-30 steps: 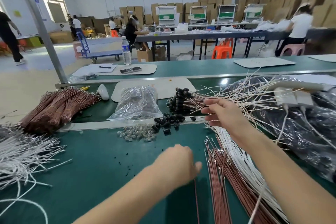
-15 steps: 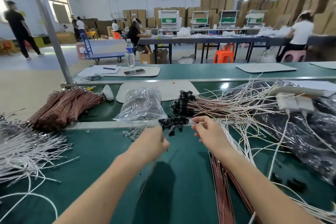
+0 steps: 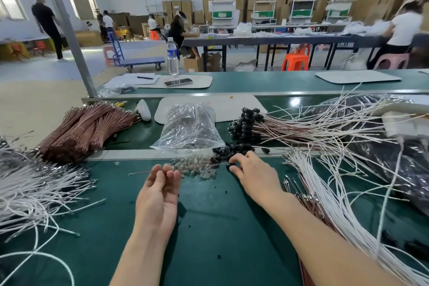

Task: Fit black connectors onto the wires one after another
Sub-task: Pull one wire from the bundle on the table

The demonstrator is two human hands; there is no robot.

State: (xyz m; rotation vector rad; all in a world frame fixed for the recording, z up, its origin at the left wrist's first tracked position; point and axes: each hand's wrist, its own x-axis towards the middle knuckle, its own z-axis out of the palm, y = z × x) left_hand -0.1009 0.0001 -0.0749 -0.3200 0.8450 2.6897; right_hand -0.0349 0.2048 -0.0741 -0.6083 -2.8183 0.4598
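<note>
Head view: right hand (image 3: 251, 175) pinches black connector (image 3: 230, 166) at fingertips (image 3: 232, 158), loose pile (image 3: 228, 151) just beyond. Left hand (image 3: 160, 193) palm-up, fingers (image 3: 173, 175) curled near thin wire (image 3: 139, 173); grip unclear. Likely: align bore with wire tip, push straight.

The loose white wire bundle (image 3: 34, 188) is cut off by the left edge, and the glossy black plastic bag (image 3: 394, 165) by the right edge. The right hand (image 3: 253, 174) pinches a small black plastic connector (image 3: 229, 166), partly covering it. Whether the left hand (image 3: 160, 195) holds the thin straight wire (image 3: 141, 172) at its fingertips cannot be determined.
</note>
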